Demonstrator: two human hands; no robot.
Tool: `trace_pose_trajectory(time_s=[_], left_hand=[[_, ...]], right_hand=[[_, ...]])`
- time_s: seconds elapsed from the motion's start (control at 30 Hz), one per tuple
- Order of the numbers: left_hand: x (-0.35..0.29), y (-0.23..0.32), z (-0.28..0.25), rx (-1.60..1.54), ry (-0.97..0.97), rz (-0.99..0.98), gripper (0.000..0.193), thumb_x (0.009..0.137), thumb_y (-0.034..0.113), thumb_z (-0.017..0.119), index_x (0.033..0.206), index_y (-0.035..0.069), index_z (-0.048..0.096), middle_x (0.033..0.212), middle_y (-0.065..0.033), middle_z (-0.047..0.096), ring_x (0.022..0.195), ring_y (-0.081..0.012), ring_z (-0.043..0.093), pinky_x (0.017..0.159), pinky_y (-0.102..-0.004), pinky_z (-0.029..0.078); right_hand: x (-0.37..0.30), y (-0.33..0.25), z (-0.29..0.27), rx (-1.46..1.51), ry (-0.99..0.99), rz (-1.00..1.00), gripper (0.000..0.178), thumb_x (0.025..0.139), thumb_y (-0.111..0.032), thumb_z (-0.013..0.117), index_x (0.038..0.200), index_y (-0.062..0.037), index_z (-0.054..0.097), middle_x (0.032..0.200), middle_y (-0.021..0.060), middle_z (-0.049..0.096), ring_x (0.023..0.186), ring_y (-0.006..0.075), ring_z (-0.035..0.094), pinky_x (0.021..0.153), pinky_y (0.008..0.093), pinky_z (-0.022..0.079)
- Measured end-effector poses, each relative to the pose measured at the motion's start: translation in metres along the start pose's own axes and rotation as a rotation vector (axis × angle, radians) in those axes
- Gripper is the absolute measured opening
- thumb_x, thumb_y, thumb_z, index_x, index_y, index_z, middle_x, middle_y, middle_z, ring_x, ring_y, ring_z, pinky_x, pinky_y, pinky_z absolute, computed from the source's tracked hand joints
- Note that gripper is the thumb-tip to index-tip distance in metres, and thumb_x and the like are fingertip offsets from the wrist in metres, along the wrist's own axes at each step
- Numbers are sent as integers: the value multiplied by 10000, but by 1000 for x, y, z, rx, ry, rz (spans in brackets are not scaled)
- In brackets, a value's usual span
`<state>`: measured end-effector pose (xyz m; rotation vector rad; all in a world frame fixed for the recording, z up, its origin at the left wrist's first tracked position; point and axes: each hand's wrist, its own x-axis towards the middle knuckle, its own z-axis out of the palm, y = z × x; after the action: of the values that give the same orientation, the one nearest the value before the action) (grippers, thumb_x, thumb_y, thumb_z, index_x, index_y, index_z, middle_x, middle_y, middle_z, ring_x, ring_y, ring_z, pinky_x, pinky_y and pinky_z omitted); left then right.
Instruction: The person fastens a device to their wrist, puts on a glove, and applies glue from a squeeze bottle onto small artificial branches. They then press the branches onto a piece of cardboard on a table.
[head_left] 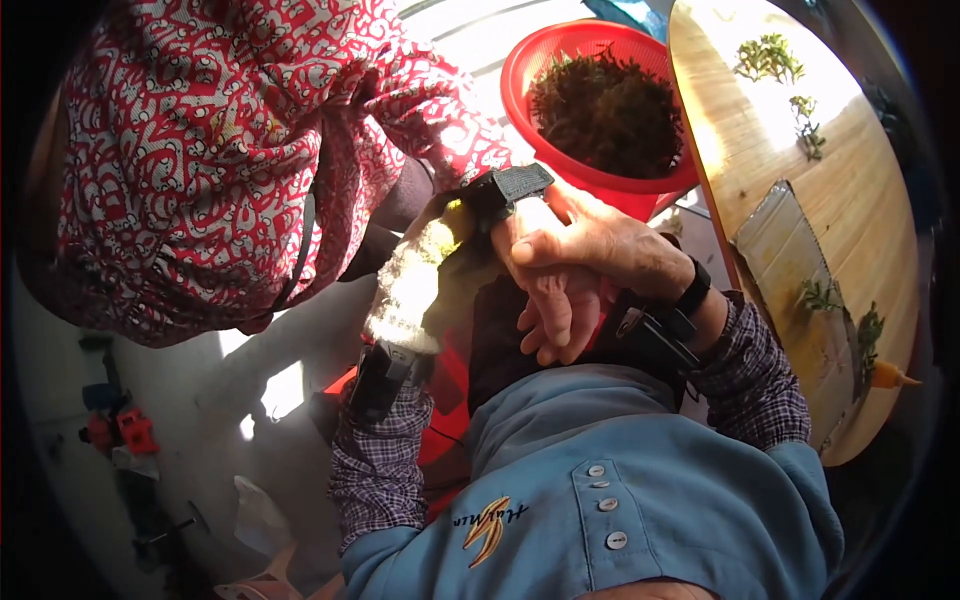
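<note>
My right hand, bare with a black band at the wrist, is closed around another person's bare hand. Its thumb lies across the back of that hand, whose fingers point down toward my lap. A black wrist strap with a small dark device sits on the other person's wrist. My left hand, in a pale knitted glove with yellowish fingertips, reaches up to the strap and appears closed on its near side. Some gloved fingers are hidden behind it. Dark devices are strapped to both my forearms.
The other person's red patterned garment fills the upper left. A red basket of green sprigs stands beyond my hands. At the right, a wooden board carries loose sprigs, a cardboard piece and an orange pointed object.
</note>
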<state>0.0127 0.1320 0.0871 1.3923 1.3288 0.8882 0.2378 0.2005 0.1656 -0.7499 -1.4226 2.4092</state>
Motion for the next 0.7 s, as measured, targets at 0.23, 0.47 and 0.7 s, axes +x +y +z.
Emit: trace_pose_trajectory(time_s=[0.23,0.47,0.7], left_hand=[[-2,12,25,-1186,162,-297,507,861,323,780,1251,85,561,1083,-45,643,955,-167,626,786,-342,551],[-9,6,42,96,370,211,309,1020,170,540,1293,27,547,993,-68,661,814,-128,622,694,-284,536],[-2,11,53,-341,429,84,347,1012,200,554,1318,37,539,1024,-72,661,832,-143,630,703,-294,537]], right_hand=[[-5,-4,-11,-163,18,-52,505,827,-316,781,1124,14,542,918,135,645,717,280,705,617,384,607],[-3,-8,-18,-631,122,-148,615,788,-346,817,1209,11,546,947,119,682,842,242,701,753,338,555],[-15,-19,-6,-969,291,-220,625,788,-358,816,1214,11,547,902,99,680,836,204,674,776,319,546]])
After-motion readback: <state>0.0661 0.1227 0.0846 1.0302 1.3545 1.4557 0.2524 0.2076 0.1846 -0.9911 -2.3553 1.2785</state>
